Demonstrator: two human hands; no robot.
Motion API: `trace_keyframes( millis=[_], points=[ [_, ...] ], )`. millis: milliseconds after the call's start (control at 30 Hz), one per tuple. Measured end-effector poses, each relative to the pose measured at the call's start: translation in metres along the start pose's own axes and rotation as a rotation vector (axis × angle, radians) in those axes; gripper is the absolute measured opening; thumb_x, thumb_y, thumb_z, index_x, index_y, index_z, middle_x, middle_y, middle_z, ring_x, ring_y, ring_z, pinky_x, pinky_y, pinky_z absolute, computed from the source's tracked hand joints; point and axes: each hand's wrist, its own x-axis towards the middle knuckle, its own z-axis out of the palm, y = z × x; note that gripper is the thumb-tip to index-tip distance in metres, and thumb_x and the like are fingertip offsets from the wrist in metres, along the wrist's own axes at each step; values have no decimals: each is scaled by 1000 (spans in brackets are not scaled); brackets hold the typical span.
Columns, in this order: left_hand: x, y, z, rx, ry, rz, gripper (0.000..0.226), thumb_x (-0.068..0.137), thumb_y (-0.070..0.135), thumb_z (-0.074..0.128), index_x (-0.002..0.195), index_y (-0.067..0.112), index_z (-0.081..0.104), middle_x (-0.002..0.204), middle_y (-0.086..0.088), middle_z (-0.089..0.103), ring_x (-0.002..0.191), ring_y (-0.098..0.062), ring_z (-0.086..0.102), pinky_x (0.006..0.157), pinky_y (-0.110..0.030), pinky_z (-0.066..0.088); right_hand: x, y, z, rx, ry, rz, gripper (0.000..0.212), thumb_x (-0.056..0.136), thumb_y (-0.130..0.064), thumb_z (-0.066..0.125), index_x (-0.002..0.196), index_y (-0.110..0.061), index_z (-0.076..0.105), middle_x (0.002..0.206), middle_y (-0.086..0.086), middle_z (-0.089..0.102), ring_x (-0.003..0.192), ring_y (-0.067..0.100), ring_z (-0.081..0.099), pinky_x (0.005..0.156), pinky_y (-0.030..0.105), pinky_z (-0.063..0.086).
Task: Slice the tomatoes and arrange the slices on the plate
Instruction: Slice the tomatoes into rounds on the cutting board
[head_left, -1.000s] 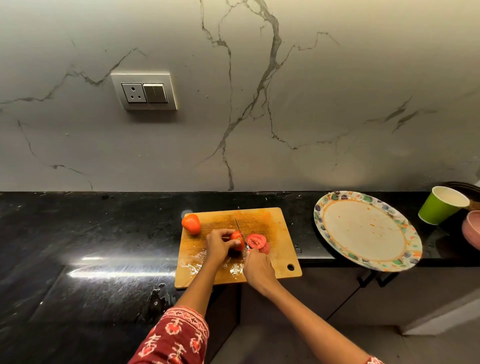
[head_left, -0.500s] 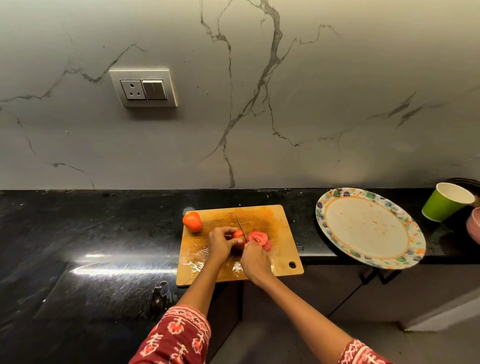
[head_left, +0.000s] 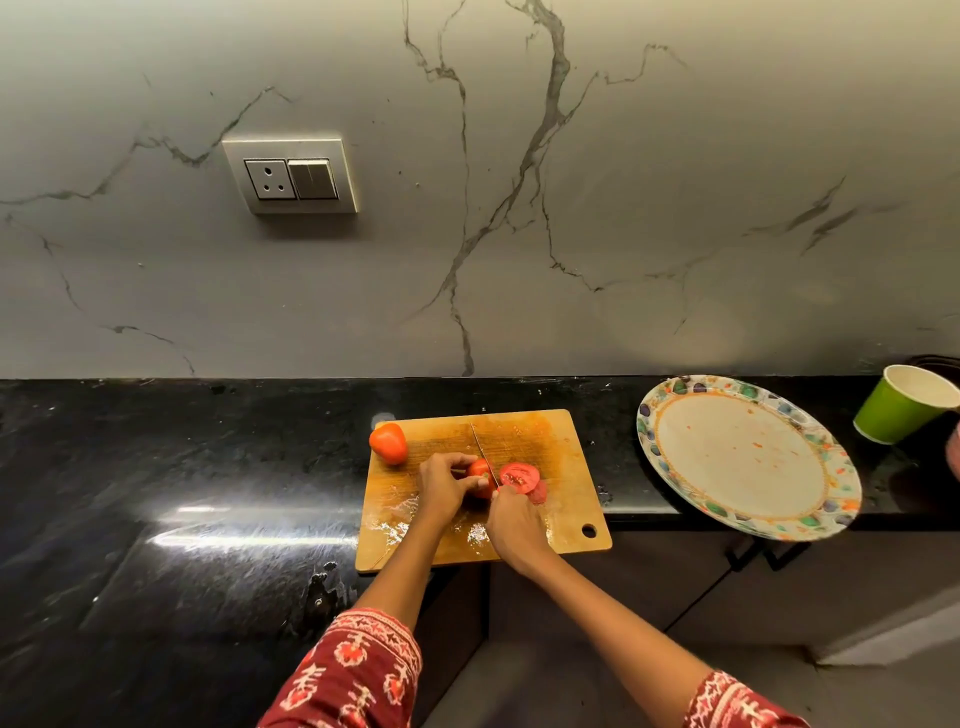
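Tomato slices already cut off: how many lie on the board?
2 visible: one round red tomato slice leaning beside the knife blade, another slice partly under it, on the wooden cutting board. More may hide behind the right hand.

Place: we take this for a home kitchen.
Counter: we see a polished black stone countertop (head_left: 156, 467) with cabinet fronts (head_left: 649, 587) below its edge.
Wall: we see a marble-look backsplash (head_left: 623, 208) carrying a socket and switch plate (head_left: 291, 175).
Cooking things: we see a wooden cutting board (head_left: 561, 467) with a whole tomato (head_left: 388, 442), a patterned plate (head_left: 748, 457) and a green paper cup (head_left: 901, 402).
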Motion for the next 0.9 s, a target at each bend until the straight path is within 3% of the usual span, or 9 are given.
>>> trace_keyframes(
  millis=[167, 333, 533, 667, 900],
  points=[
    [2, -1, 0, 9, -6, 5, 35, 70, 7, 77, 104, 6, 69, 109, -10, 67, 107, -20, 59, 93, -32, 48, 6, -3, -1, 21, -19, 12, 26, 100, -15, 34, 115, -2, 51, 112, 17, 62, 104, 33, 60, 75, 35, 44],
    [0, -1, 0, -28, 0, 4, 34, 68, 4, 78, 101, 4, 70, 105, -10, 68, 98, -14, 58, 82, -21, 43, -1, 9, 9, 21, -1, 6, 32, 102, -20, 28, 117, -1, 49, 114, 20, 59, 106, 33, 57, 72, 31, 38],
    [1, -4, 2, -24, 13, 11, 34, 70, 4, 77, 103, 4, 69, 107, -10, 68, 102, -16, 58, 85, -23, 43, 7, 4, 9, 44, -45, 29, 30, 101, -18, 31, 115, -1, 51, 112, 20, 62, 104, 34, 59, 71, 31, 40],
    [1, -3, 2, -15, 10, 11, 35, 69, 5, 78, 102, 4, 69, 107, -10, 68, 102, -17, 59, 86, -23, 43, 13, -4, 7, 29, -55, 63, 27, 99, -13, 35, 117, -1, 51, 114, 19, 62, 107, 35, 58, 81, 37, 46],
    [2, -6, 4, -18, 11, 5, 34, 70, 6, 77, 103, 5, 69, 107, -10, 68, 104, -19, 59, 87, -26, 45, 3, 8, 15, 38, -49, 70, 29, 100, -16, 32, 119, -1, 49, 118, 18, 59, 110, 33, 55, 76, 35, 40]
  ],
)
